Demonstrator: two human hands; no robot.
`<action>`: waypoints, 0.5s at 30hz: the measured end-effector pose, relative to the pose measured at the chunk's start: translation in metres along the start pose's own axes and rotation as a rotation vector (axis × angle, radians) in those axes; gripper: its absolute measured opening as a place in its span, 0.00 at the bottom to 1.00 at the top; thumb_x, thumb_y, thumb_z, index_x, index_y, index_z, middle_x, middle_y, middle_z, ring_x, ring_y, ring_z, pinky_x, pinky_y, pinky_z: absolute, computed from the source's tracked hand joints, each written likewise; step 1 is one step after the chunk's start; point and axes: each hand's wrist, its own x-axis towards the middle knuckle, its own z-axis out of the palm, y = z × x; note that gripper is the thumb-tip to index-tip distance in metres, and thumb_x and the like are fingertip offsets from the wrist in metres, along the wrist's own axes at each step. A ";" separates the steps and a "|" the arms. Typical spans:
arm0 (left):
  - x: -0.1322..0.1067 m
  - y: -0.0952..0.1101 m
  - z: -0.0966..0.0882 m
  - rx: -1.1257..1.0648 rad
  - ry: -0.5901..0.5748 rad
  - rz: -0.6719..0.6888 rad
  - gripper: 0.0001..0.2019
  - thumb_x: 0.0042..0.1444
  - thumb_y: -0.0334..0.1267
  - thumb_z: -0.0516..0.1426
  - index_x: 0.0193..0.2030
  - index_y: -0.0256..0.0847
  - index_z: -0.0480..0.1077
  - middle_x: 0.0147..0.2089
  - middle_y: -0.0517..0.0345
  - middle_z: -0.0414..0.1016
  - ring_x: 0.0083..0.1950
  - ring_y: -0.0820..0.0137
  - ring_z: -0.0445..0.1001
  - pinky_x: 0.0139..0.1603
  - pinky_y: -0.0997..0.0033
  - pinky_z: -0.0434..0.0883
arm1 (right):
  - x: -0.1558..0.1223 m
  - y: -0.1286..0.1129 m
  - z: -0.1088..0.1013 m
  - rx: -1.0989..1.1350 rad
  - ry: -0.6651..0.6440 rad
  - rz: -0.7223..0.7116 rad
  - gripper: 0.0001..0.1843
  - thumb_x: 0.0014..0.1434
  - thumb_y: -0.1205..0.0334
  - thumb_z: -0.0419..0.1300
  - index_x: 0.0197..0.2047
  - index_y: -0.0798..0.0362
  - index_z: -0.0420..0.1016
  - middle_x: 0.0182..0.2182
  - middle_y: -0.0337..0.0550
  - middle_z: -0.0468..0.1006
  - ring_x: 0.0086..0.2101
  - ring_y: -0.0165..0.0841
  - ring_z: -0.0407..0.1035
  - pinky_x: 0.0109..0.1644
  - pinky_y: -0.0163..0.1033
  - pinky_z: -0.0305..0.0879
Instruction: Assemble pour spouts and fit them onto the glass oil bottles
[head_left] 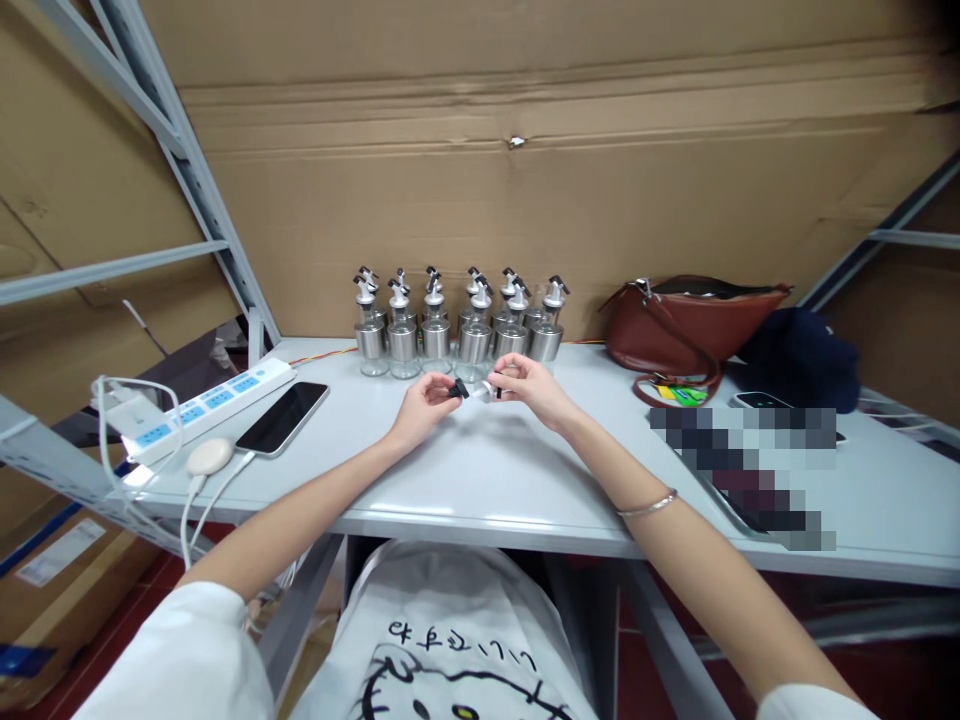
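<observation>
My left hand [429,404] pinches a small black spout cap [458,389] between thumb and fingertips. Facing it, my right hand [529,384] grips a white and silver pourer piece [482,391] with a dark part near the fingertips. The two pieces are very close, end to end, just above the table; whether they touch I cannot tell. Behind my hands stand several glass oil bottles [475,343] in rows, each with a steel band and a silver pourer topped by a black flip cap.
The white table [480,490] backs onto cardboard. At the left lie a power strip [214,405], a phone [283,418] and a round white charger [210,456] with cables. On the right are a brown handbag [675,325], a dark blue cap [799,355] and a blurred-out flat device.
</observation>
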 end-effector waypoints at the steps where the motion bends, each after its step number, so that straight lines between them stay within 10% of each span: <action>1: 0.000 0.000 0.001 -0.004 -0.001 0.009 0.11 0.61 0.38 0.57 0.47 0.34 0.69 0.44 0.54 0.73 0.43 0.67 0.75 0.44 0.60 0.75 | 0.001 0.000 -0.001 -0.013 0.016 -0.006 0.24 0.38 0.53 0.73 0.30 0.53 0.65 0.23 0.34 0.74 0.23 0.26 0.68 0.26 0.31 0.67; 7: -0.003 0.004 0.002 0.018 -0.029 0.092 0.10 0.61 0.38 0.57 0.45 0.34 0.69 0.41 0.55 0.74 0.41 0.68 0.75 0.44 0.61 0.75 | 0.002 0.003 -0.002 -0.036 0.082 -0.047 0.27 0.39 0.48 0.72 0.29 0.51 0.60 0.15 0.28 0.66 0.15 0.22 0.58 0.16 0.28 0.52; 15: -0.012 0.016 0.006 0.163 -0.035 0.270 0.07 0.56 0.35 0.60 0.39 0.34 0.69 0.40 0.56 0.73 0.42 0.68 0.73 0.46 0.61 0.73 | 0.001 0.006 0.004 -0.050 0.047 0.006 0.28 0.35 0.48 0.74 0.28 0.52 0.61 0.15 0.32 0.71 0.16 0.26 0.65 0.17 0.29 0.60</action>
